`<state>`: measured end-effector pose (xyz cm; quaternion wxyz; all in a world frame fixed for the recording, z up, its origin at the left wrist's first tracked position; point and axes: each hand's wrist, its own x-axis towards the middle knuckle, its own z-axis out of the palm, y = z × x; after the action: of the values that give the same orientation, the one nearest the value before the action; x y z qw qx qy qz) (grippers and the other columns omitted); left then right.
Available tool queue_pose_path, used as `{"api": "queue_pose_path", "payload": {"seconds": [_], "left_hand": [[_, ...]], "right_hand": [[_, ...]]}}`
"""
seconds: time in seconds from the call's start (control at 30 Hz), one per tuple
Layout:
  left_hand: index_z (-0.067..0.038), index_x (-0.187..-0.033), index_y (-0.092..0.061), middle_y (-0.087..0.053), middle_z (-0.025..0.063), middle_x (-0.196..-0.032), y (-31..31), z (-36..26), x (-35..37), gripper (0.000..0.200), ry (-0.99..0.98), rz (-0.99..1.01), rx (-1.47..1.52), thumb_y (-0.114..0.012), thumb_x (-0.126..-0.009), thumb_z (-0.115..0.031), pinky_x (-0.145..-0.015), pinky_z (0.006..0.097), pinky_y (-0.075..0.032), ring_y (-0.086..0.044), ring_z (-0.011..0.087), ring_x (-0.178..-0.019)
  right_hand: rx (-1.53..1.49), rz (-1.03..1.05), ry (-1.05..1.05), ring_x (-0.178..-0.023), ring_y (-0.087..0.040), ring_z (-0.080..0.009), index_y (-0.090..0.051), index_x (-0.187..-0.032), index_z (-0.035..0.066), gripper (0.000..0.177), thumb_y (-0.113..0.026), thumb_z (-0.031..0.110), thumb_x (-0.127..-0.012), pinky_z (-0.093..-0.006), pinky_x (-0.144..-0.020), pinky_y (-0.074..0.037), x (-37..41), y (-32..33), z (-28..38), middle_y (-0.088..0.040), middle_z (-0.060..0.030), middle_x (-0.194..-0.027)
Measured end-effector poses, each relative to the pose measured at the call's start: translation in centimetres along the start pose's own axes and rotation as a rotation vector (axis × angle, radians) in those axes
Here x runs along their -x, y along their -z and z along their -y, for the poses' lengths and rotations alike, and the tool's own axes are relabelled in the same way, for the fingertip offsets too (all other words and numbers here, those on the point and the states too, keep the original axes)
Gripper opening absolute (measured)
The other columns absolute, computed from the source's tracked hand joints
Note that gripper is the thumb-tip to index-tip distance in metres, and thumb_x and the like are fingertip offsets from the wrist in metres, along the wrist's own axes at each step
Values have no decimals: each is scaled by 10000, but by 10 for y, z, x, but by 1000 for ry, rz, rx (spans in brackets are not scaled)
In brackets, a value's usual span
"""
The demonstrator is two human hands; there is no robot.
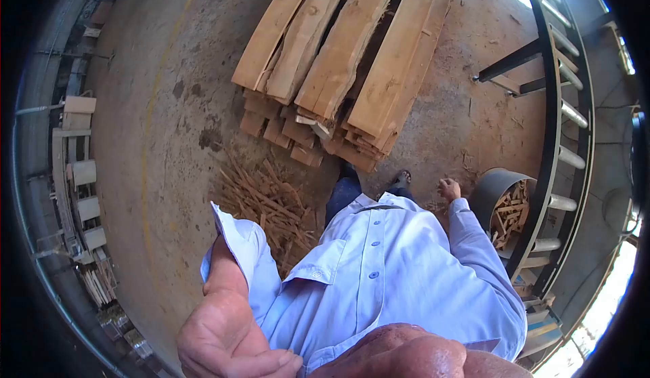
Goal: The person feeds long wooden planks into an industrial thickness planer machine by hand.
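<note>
My left hand (223, 334) is raised close to the camera at the lower left, wrist bent. Its fingers curl in toward the collar of my light blue shirt (406, 256). The frame's lower edge cuts part of this hand off, and I cannot tell what it holds, if anything. Down at my right side hangs my right hand (448, 190), fingers loosely bent and apart, with nothing seen in it. Nearest to that hand is a round grey bin (493, 187) filled with wood scraps (512, 210).
Ahead of my feet lies a stack of rough-edged wooden boards (332, 53). A heap of wood strips (267, 205) covers the floor at my left. On the right stands a black-framed roller conveyor (552, 107). Shelving (81, 175) with wood pieces runs along the left wall.
</note>
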<state>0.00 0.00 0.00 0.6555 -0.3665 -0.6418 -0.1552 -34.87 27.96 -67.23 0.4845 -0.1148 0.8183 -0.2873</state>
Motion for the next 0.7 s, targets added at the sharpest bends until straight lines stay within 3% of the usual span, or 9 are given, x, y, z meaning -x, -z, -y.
{"api": "queue_pose_path", "payload": {"seconds": [0.07,0.1,0.17,0.23,0.27,0.3,0.37,0.53,0.7], "left_hand": [[-27,-593,-588,-619,8,-563,2,10,0,243,128,74,92,-663,-818,21,-460,184,-499,-596,89,-487],[-27,-593,-588,-619,8,-563,61,9,6,243,132,7,82,-663,-818,21,-460,184,-499,-596,89,-487],[-78,-632,-659,-632,-53,-571,106,-10,15,145,151,53,-1,-664,-765,-21,-591,148,-522,-627,31,-542],[-75,-633,-653,-648,-44,-627,133,-6,27,133,124,22,-50,-672,-755,-26,-576,155,-510,-630,52,-551],[-72,-635,-647,-664,-34,-683,145,-4,31,123,114,-3,-106,-681,-746,-30,-561,162,-498,-633,74,-560],[-72,-635,-647,-664,-34,-683,152,10,35,123,118,-10,-103,-681,-746,-30,-561,162,-498,-633,74,-560],[-29,-586,-587,-589,-13,-543,158,49,39,244,97,-60,108,-677,-796,56,-452,180,-487,-579,77,-479],[-32,-582,-579,-592,-20,-562,191,75,57,240,96,-124,154,-704,-758,75,-460,179,-493,-578,67,-485],[-31,-584,-577,-582,-29,-562,211,87,73,240,189,-127,190,-705,-755,78,-476,173,-507,-579,59,-496]], "right_hand": [[-94,10,-23,-664,-665,-205,-651,-1009,23,291,-611,303,-941,-345,-516,-510,21,-7,11,-690,-103,-860],[-109,4,-89,-666,-663,-210,-652,-1016,12,282,-613,279,-935,-352,-536,-520,59,-15,33,-687,-111,-863],[-124,25,-72,-683,-673,-218,-653,-1037,-14,300,-642,259,-914,-353,-569,-535,46,-52,29,-687,-132,-873],[259,106,193,-682,-673,-198,-647,-1039,-24,313,-656,259,-906,-337,-569,-531,54,-72,58,-691,-128,-883],[260,101,186,-682,-673,-198,-647,-1039,-24,313,-656,259,-906,-337,-569,-531,59,-84,73,-691,-128,-883],[167,94,44,-696,-674,-189,-647,-1051,-21,319,-658,262,-905,-325,-581,-530,63,-95,98,-695,-123,-891],[72,77,-112,-710,-675,-180,-647,-1064,-18,325,-660,265,-905,-313,-592,-528,62,-107,132,-699,-118,-899],[62,-43,89,-777,-676,-156,-652,-1104,4,321,-618,279,-943,-288,-637,-518,55,-125,187,-703,-94,-923],[21,-53,83,-789,-676,-149,-645,-1124,9,317,-596,277,-962,-285,-646,-516,68,-141,207,-700,-80,-960]]}}
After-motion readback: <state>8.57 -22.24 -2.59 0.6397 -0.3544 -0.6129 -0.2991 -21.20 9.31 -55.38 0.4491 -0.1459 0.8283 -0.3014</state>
